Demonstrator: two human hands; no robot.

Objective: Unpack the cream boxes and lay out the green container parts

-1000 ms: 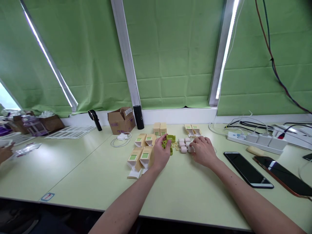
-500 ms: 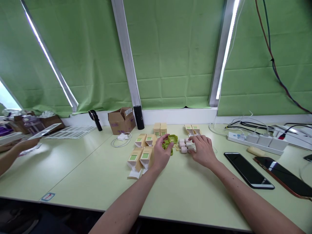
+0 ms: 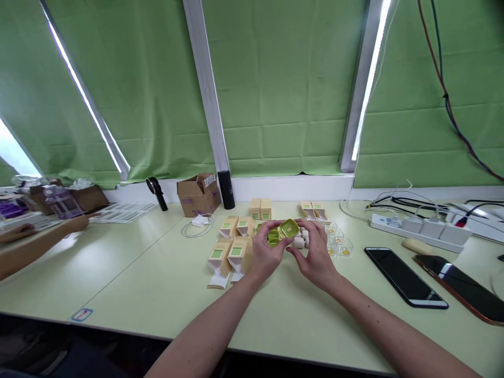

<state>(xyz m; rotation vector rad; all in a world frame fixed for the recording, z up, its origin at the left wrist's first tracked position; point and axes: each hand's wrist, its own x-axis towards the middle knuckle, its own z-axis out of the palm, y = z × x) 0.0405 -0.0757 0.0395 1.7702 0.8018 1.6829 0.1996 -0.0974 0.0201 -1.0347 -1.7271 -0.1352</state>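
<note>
My left hand (image 3: pixel 271 249) grips a small green plastic case (image 3: pixel 289 229) with a hollow, rounded-square part facing me. My right hand (image 3: pixel 315 254) has its thumb and fingers at the case's right side, closed on it as well. More green moulded pieces (image 3: pixel 273 239) show beside the left fingers; whether they join the held case I cannot tell. Behind and between the hands lie several pale pink and white small blocks (image 3: pixel 299 242), partly hidden. To the right of my right hand are clear domed pieces (image 3: pixel 339 245) with yellow bits inside.
Left of my hands stand several beige boxes (image 3: pixel 219 252) with green windows and open flaps. More boxes (image 3: pixel 260 208) stand behind. Two phones (image 3: pixel 405 276) and a power strip (image 3: pixel 417 228) lie right. A cardboard box (image 3: pixel 199 197) is at the back. Another person's arm (image 3: pixel 43 239) reaches in left.
My right hand has moved left from the pale blocks to the green case, uncovering the clear pieces. The case has come up between both hands. The other person's arm has reached farther right.
</note>
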